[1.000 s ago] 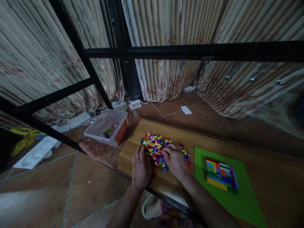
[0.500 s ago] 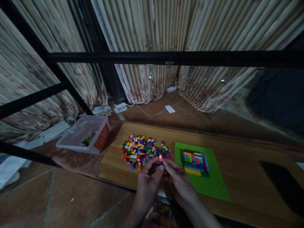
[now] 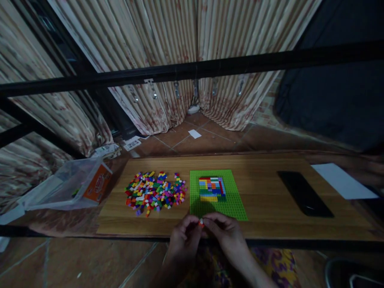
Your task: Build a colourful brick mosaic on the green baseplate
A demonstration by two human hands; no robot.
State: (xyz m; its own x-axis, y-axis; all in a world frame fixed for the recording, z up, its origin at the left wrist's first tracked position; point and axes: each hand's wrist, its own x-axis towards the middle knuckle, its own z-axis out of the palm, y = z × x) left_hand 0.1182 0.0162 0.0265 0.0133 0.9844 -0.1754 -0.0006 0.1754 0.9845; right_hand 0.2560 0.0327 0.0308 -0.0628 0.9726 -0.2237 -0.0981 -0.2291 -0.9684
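Between the fingertips of my left hand (image 3: 184,236) and my right hand (image 3: 225,232) are small toy bricks (image 3: 201,222), orange and white, pinched by both hands. They are held at the near edge of the green baseplate (image 3: 237,204). On that plate sits a flat, many-coloured block of joined bricks (image 3: 212,189), with a yellow row at its near side. Left of the plate spreads a pile of loose bricks (image 3: 156,191) in many colours. The fingers hide part of the held bricks.
The wooden board (image 3: 261,180) carries the plate, the pile and a black phone-like slab (image 3: 304,194). White paper (image 3: 343,181) lies at the right. A clear plastic box (image 3: 66,192) with an orange label stands at the left. A black metal bar (image 3: 180,72) crosses beyond, before striped curtains (image 3: 168,32).
The view has swung to the right. Both hands, still pinching the orange and white bricks, have moved from in front of the loose pile to the baseplate's near edge.
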